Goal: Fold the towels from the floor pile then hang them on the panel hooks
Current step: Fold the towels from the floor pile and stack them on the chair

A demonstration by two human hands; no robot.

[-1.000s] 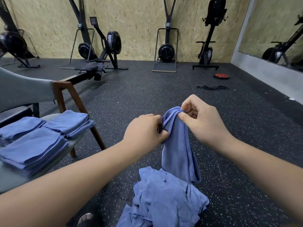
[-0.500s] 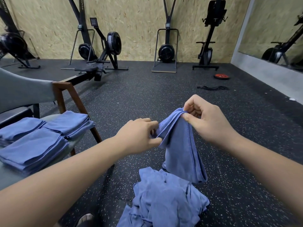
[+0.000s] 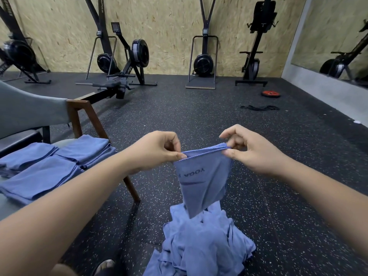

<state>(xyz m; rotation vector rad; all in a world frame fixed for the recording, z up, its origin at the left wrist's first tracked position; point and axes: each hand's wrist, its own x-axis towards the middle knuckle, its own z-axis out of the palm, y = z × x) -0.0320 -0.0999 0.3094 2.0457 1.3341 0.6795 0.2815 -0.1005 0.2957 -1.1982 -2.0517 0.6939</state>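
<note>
A blue towel (image 3: 203, 182) is hanging in the middle of the frame, doubled over, its top edge pulled flat, dark letters showing. Its bottom corner is dangling over the messy towel pile (image 3: 199, 246) lying at the bottom middle. At the left, folded towels (image 3: 49, 168) are sitting in stacks.

The place is a gym: a rowing machine (image 3: 127, 76) and upright fan-wheel trainers (image 3: 203, 64) stand along a chipboard wall (image 3: 169, 26) on speckled black rubber flooring (image 3: 199, 116), with a red weight plate (image 3: 270, 94) and a wall mirror (image 3: 338, 36).
</note>
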